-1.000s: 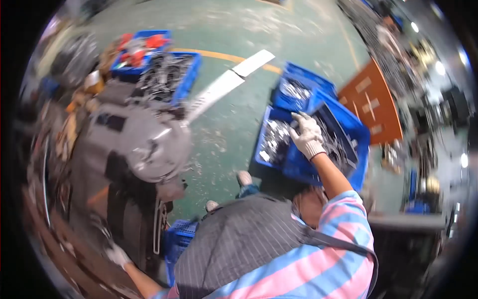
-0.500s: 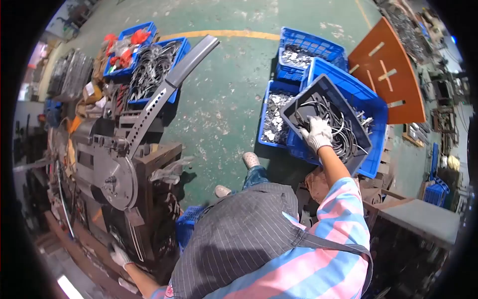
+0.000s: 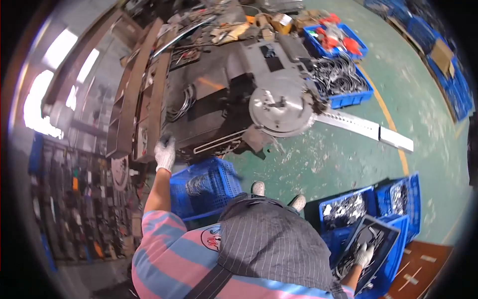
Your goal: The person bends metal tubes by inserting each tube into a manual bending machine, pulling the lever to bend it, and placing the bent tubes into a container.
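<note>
Item, the view: swung toward the wearer's left, so that the bench [image 3: 199,124] now fills the upper centre, and the stacked bins have shifted to the lower right of the frame. Item, right hand [image 3: 364,255], white glove: still at the grey tray [image 3: 382,224], lower right, over dark, thin loops [image 3: 343,269]; fingers slightly bent, any grip too small to tell. Tray tilted, set in a large blue crate [image 3: 402,244]; orange board [image 3: 420,271] beside it. Item, left hand [image 3: 165,153], white glove: at the bench's near edge, left of centre; fingertips dark and blurred, whether together or clamped cannot be told. Nearby, a loose coil [image 3: 183,105] lies on the bench; below stands a blue basket [image 3: 230,174]. Item, machine with round plate [image 3: 281,112], upper centre, neither hand on it; perforated bar [image 3: 348,123] reaching right. Bearing on the work, as judged: attention turned benchward, right hand remaining at the supply.
</note>
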The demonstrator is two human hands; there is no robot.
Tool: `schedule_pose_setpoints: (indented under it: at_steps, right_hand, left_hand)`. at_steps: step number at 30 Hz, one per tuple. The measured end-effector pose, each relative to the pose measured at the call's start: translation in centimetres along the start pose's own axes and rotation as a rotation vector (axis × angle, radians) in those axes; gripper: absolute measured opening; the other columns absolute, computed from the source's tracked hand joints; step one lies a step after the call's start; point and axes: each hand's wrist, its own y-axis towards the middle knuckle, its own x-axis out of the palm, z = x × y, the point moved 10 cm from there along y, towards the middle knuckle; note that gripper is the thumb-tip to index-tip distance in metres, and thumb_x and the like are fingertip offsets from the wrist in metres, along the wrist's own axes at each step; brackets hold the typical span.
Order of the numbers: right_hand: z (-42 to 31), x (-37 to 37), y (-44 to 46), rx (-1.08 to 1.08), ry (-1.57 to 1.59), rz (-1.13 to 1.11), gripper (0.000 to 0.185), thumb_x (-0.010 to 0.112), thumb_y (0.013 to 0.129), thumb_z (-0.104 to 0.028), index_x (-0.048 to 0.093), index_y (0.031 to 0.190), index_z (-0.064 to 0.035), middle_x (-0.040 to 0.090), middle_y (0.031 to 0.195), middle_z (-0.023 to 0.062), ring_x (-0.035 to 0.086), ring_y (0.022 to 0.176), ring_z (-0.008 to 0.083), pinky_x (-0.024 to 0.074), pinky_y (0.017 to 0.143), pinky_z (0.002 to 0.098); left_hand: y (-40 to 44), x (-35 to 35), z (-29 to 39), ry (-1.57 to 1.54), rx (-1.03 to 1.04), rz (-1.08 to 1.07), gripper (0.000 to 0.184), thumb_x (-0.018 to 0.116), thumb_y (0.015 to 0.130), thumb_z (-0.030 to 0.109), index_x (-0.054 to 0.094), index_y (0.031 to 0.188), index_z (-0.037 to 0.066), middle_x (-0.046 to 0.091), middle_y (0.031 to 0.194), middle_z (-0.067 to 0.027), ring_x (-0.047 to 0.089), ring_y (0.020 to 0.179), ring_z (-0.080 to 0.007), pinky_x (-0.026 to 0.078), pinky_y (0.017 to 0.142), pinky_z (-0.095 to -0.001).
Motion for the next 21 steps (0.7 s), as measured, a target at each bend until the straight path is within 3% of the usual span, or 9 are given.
schedule_pose_setpoints:
  at_steps: [2, 4, 8, 14, 15, 16, 18, 19, 21]
  right_hand:
    - [-0.9, -4.6, -1.9, 0.105, -0.008, 0.138, 0.036, 0.054, 0.098, -0.029, 0.066, 0.117, 0.0001, 0.070, 0.106, 0.0227, 0.066, 0.100, 0.0335, 0.0503, 0.091, 0.0406]
    - [16.0, -6.0, 6.6, -0.192, -0.399, 0.444, 0.042, 0.049, 0.101, -0.031, 0.061, 0.131, -0.0050, 0.066, 0.118, 0.0214, 0.064, 0.105, 0.0292, 0.0515, 0.092, 0.0394]
    - [5.3, -14.9, -1.9, 0.153, 0.017, 0.506, 0.045, 0.052, 0.099, -0.030, 0.056, 0.137, -0.0070, 0.062, 0.127, 0.0185, 0.061, 0.113, 0.0297, 0.0472, 0.097, 0.0485]
    - [-3.3, -24.9, -5.0, 0.046, 0.344, 0.533, 0.053, 0.056, 0.097, -0.030, 0.049, 0.146, -0.0100, 0.055, 0.141, 0.0140, 0.056, 0.125, 0.0304, 0.0407, 0.103, 0.0621]
    - [-7.8, -25.5, -4.9, -0.112, 0.056, 0.515, 0.059, 0.057, 0.098, -0.032, 0.042, 0.152, -0.0115, 0.056, 0.141, 0.0156, 0.058, 0.122, 0.0228, 0.0450, 0.100, 0.0595]
    - [-18.5, -22.7, -10.2, 0.083, 0.434, 0.267, 0.080, 0.059, 0.097, -0.042, 0.017, 0.161, -0.0182, 0.041, 0.155, 0.0193, 0.039, 0.142, 0.0200, 0.0341, 0.115, 0.0585]
    - [-29.2, -19.7, -14.0, -0.392, 0.505, 0.378, 0.053, 0.045, 0.103, -0.032, 0.044, 0.149, -0.0069, 0.050, 0.141, 0.0177, 0.059, 0.116, 0.0252, 0.0535, 0.092, 0.0370]
    - [-38.5, -15.2, -18.8, -0.231, 1.240, 0.149, 0.052, 0.048, 0.103, -0.032, 0.046, 0.147, -0.0039, 0.062, 0.111, 0.0097, 0.063, 0.091, 0.0172, 0.0541, 0.072, 0.0299]
    - [-44.1, -10.4, -20.0, -0.261, 1.312, -0.055, 0.041, 0.053, 0.103, -0.033, 0.060, 0.126, -0.0001, 0.034, 0.066, -0.0075, 0.039, 0.051, 0.0050, 0.0377, 0.043, 0.0250]
  left_hand:
    - [-0.8, -1.7, -1.9, -0.099, -0.075, 0.057, 0.031, 0.065, 0.095, 0.018, 0.067, 0.119, -0.002, 0.071, 0.116, -0.0134, 0.066, 0.109, -0.0229, 0.047, 0.099, -0.0331]
    - [-1.1, -3.7, -2.9, -0.188, -0.139, 0.106, 0.031, 0.065, 0.096, 0.018, 0.066, 0.119, -0.002, 0.070, 0.115, -0.0130, 0.065, 0.109, -0.0229, 0.048, 0.098, -0.0332]
    - [-1.1, -8.7, -2.8, -0.369, -0.166, 0.372, 0.029, 0.063, 0.097, 0.015, 0.065, 0.120, -0.002, 0.069, 0.116, -0.0106, 0.063, 0.107, -0.0186, 0.048, 0.097, -0.0317]
    - [-5.9, -12.5, 18.1, -0.416, 0.323, 0.447, 0.023, 0.067, 0.094, 0.010, 0.067, 0.113, -0.001, 0.070, 0.113, -0.0121, 0.065, 0.107, -0.0241, 0.049, 0.098, -0.0351]
    - [-8.3, -12.3, 23.6, -0.211, 0.613, 0.399, 0.026, 0.069, 0.089, 0.011, 0.068, 0.112, 0.000, 0.069, 0.113, -0.0138, 0.065, 0.107, -0.0279, 0.049, 0.099, -0.0385]
    - [-10.6, -10.8, 27.4, -0.017, 0.907, 0.339, 0.029, 0.071, 0.084, 0.012, 0.068, 0.111, 0.001, 0.068, 0.113, -0.0155, 0.065, 0.106, -0.0316, 0.049, 0.099, -0.0419]
    - [-13.2, -3.2, 31.0, -0.271, 1.327, -0.316, 0.032, 0.074, 0.078, 0.021, 0.068, 0.105, 0.004, 0.067, 0.115, -0.0145, 0.063, 0.110, -0.0322, 0.045, 0.104, -0.0475]
    - [-15.5, -0.7, 34.0, -0.403, 1.435, -0.517, 0.035, 0.075, 0.076, 0.026, 0.069, 0.105, 0.006, 0.067, 0.115, -0.0135, 0.063, 0.111, -0.0321, 0.044, 0.105, -0.0505]
    - [-21.4, 0.3, 41.7, -0.472, 1.397, -0.442, 0.044, 0.075, 0.073, 0.035, 0.069, 0.110, 0.011, 0.067, 0.111, -0.0112, 0.063, 0.109, -0.0307, 0.042, 0.107, -0.0550]
